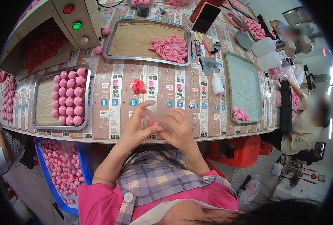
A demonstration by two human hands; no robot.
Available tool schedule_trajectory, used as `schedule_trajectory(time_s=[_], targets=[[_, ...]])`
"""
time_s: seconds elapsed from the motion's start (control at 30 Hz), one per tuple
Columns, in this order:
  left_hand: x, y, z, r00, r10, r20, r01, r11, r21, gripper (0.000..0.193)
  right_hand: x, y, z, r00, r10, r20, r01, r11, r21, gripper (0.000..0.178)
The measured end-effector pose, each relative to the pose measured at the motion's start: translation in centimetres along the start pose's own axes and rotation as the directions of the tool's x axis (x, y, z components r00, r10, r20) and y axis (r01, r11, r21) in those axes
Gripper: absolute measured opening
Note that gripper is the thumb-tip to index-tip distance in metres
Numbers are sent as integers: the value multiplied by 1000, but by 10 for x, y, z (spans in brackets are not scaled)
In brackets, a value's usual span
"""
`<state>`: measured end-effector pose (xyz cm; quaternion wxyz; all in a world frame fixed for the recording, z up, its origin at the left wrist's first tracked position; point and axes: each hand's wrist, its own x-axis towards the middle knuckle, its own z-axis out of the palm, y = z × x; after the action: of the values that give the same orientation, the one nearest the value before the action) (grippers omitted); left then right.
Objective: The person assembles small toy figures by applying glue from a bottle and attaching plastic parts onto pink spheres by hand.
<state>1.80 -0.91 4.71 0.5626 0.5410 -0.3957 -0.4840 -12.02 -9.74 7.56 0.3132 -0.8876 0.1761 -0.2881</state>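
Note:
Over the table's near edge, my left hand (138, 123) is closed in a pinch on a small pink-red piece (150, 122). My right hand (179, 129) curls in from the other side, its thumb and fingers closed at the same piece; the fingertips are blurred by motion, and the piece is partly hidden. Just beyond my hands lies a small heap of red pieces (138, 86). Farther back, thin pink petal-like pieces (170, 48) are piled on a metal tray (125, 56) lined with tan cloth. Rows of pink balls (69, 96) fill the right part of another metal tray (61, 128) on the left.
A blue crate (42, 165) of pink-and-red pieces stands below the table's left edge. At right are a green-lined tray (245, 78), a white squeeze bottle (217, 84) and a phone (207, 18). A machine with buttons (76, 25) stands back left. People work on both sides.

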Motion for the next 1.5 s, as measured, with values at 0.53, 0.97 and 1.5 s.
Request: schedule_trajectory(time_s=[0.53,0.97,1.5], targets=[[-4,2,8,916,380,-129,-323,889,325,37,-16,2,26,783,504,364,-302,-203,931,38],[-1,1,5,824,565,-34,-447,685,575,37,-15,4,28,788,473,394,-356,-172,918,41],[2,3,4,759,650,24,-520,584,623,36,-16,-2,31,794,520,314,-296,-120,948,29]])
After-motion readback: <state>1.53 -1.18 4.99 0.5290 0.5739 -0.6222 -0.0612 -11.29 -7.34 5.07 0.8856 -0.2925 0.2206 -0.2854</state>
